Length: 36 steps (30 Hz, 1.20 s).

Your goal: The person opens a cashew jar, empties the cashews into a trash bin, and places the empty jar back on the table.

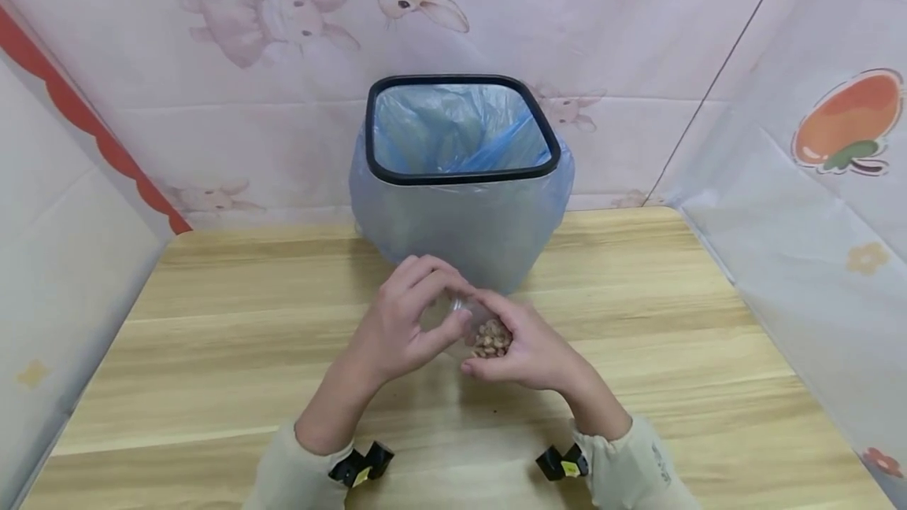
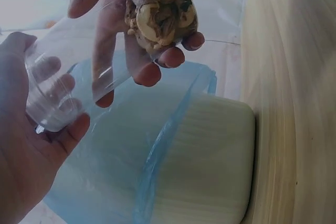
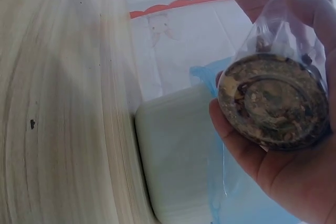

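Observation:
A clear plastic jar (image 2: pixel 111 45) is held between both hands above the table, tilted on its side. Cashew-like nuts and brown bits (image 2: pixel 157 17) lie at its right end. My right hand (image 1: pixel 527 349) grips that end, its fingers wrapped around the wall. My left hand (image 1: pixel 414 321) has fingers and thumb curled about the other end. Whether a lid sits there I cannot tell. From the right wrist view, the jar's round base (image 3: pixel 275 100) faces the camera, with dark brown contents showing through.
Just beyond the hands stands a pale bin (image 1: pixel 460 219) with a black rim and a blue bag lining (image 1: pixel 460 124). The wooden table (image 1: pixel 234 337) meets printed cloth walls (image 1: pixel 283 101) at the back and sides. A few dark specks dot the tabletop.

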Motion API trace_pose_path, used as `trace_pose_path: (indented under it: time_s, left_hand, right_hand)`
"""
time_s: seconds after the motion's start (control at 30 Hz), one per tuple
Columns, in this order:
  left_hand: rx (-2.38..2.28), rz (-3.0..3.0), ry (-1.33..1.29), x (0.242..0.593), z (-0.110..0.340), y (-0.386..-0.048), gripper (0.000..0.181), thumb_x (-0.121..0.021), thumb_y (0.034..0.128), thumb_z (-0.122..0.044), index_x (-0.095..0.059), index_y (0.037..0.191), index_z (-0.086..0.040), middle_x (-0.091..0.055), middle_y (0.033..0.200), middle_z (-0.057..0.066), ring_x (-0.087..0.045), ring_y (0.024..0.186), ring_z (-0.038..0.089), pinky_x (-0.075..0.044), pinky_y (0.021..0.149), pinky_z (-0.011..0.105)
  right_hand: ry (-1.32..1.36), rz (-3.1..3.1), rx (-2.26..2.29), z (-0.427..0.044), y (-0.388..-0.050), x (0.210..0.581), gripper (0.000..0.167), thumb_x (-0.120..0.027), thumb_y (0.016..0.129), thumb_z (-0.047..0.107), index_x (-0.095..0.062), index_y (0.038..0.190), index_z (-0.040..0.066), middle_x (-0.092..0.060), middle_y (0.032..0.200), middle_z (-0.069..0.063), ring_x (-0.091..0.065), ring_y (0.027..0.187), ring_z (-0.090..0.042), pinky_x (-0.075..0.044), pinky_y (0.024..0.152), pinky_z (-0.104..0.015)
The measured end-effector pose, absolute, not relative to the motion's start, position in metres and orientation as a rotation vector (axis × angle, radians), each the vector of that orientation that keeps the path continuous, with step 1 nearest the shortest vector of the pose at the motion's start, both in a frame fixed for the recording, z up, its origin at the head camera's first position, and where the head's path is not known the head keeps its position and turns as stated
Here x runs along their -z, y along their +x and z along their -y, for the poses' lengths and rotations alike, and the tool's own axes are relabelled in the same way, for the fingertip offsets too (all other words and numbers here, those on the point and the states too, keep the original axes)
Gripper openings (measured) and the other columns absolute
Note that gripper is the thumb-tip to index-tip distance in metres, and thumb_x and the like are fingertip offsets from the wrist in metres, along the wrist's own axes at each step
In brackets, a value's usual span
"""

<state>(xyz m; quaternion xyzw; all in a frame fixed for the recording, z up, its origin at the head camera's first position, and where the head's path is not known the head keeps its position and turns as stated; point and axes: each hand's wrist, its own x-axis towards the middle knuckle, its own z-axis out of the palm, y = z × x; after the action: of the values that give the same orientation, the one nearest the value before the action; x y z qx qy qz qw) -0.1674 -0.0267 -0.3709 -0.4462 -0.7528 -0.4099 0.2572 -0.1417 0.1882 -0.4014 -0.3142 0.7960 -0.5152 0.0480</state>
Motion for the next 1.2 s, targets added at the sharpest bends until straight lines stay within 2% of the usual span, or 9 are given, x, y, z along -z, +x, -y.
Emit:
trace_pose_path:
  time_s: [0.17,0.43,0.6,0.77,0.97,1.2]
  left_hand:
    - [1.106,2.049,-1.158,0.37,0.026,-0.166,0.022,-0.057,0.0952,-0.032,-0.071,0.095,-0.015,-0.063,0.097,-0.004,-0.055,0.089,0.014,-0.044,0.078,0.028]
    - [1.1,2.044,-1.092,0.372,0.024,-0.165,0.025,-0.053,0.0964,-0.031,-0.071,0.091,-0.015,-0.06,0.091,-0.004,-0.053,0.083,0.014,-0.043,0.074,0.028]
    - [1.104,2.042,-1.047,0.374,0.023,-0.164,0.029,-0.051,0.0982,-0.033,-0.071,0.088,-0.015,-0.057,0.088,-0.004,-0.05,0.078,0.013,-0.041,0.071,0.027]
    - [1.103,2.043,-0.993,0.373,0.022,-0.162,0.024,-0.052,0.0964,-0.028,-0.069,0.084,-0.016,-0.056,0.085,-0.005,-0.049,0.076,0.013,-0.04,0.07,0.026]
    - [1.11,2.058,-0.909,0.372,0.021,-0.158,0.02,-0.054,0.0935,-0.026,-0.066,0.081,-0.016,-0.057,0.083,-0.004,-0.049,0.076,0.014,-0.04,0.071,0.027]
    - [1.085,2.144,-0.73,0.374,0.017,-0.154,0.017,-0.055,0.0945,-0.021,-0.063,0.081,-0.014,-0.056,0.08,0.002,-0.044,0.072,0.016,-0.038,0.066,0.029]
  right_hand:
    - [-0.919,-2.465,1.567,-0.184,-0.141,0.399,0.071,-0.083,0.078,0.027,-0.052,0.142,0.021,-0.066,0.111,0.004,-0.066,0.096,-0.024,-0.056,0.082,-0.033]
    - [-0.913,-2.535,1.567,-0.178,-0.138,0.398,0.076,-0.084,0.076,0.025,-0.05,0.144,0.031,-0.068,0.105,0.004,-0.064,0.085,-0.016,-0.056,0.07,-0.031]
    - [-0.902,-2.601,1.539,-0.174,-0.135,0.397,0.078,-0.085,0.074,0.025,-0.05,0.144,0.031,-0.068,0.103,0.005,-0.064,0.082,-0.013,-0.055,0.07,-0.03]
    - [-0.863,-2.732,1.467,-0.168,-0.132,0.399,0.075,-0.086,0.072,0.029,-0.054,0.139,0.028,-0.069,0.095,0.005,-0.063,0.078,-0.008,-0.055,0.068,-0.027]
    - [-0.845,-2.986,1.335,-0.157,-0.125,0.402,0.076,-0.086,0.07,0.04,-0.055,0.137,0.022,-0.07,0.104,0.007,-0.062,0.085,-0.005,-0.053,0.073,-0.026]
    - [-0.953,-3.337,1.101,-0.149,-0.126,0.41,0.076,-0.085,0.071,0.041,-0.057,0.133,0.009,-0.071,0.101,-0.001,-0.059,0.072,-0.008,-0.051,0.06,-0.023]
